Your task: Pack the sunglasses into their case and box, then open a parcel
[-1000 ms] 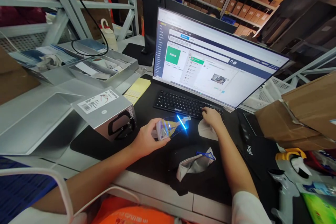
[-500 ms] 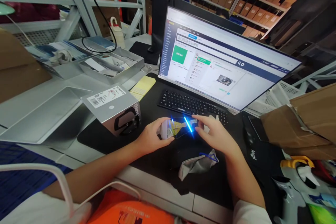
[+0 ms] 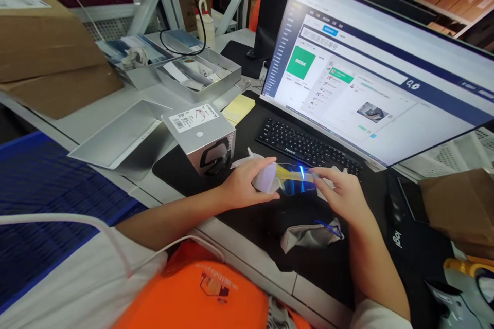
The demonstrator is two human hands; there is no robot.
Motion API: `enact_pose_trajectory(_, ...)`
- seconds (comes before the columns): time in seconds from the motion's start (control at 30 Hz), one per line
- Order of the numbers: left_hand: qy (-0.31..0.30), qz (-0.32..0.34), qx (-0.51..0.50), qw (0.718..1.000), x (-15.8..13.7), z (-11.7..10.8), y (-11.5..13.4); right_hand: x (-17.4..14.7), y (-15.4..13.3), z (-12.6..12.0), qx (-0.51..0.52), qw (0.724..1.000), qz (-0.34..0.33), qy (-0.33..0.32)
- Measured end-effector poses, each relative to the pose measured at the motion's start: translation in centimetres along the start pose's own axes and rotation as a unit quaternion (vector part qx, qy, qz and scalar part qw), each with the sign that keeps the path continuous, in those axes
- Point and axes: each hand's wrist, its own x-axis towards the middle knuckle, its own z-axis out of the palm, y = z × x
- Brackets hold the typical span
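A pair of sunglasses (image 3: 296, 185) with a shiny blue-and-yellow lens is held level between my two hands, above the black desk mat. My left hand (image 3: 249, 185) wraps round its left end, where whitish material shows between thumb and fingers. At the other end, my right hand (image 3: 339, 190) pinches the lens edge with thumb and fingertips. A grey cloth pouch (image 3: 309, 235) with a blue drawstring lies on the mat below my hands. To the left stands a silver box (image 3: 204, 133) with a label picturing glasses, beside an open silver box part (image 3: 116, 136).
Behind my hands are a black keyboard (image 3: 304, 146) and a large monitor (image 3: 370, 77). Yellow paper (image 3: 240, 108) lies beside the silver box. An open tray (image 3: 204, 90) holds papers at the back left. Cardboard boxes (image 3: 459, 205) and a mouse (image 3: 397, 205) are at right.
The view has swung left and down, so everything sits further right in the picture. The lens has turned slightly and shows more blue. Both hands keep their hold.
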Motion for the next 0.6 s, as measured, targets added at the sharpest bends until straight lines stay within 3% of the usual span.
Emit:
enact_pose_trajectory(0.3,0.089,0.076,-0.011,0.993,0.3,-0.8,0.7,-0.6,1.2,0.2,0.037,0.997,-0.005,0.067)
enact_pose_trajectory(0.6,0.108,0.11,-0.082,0.985,0.9,-1.2,0.9,-0.8,2.2,0.9,0.065,0.996,0.029,0.056)
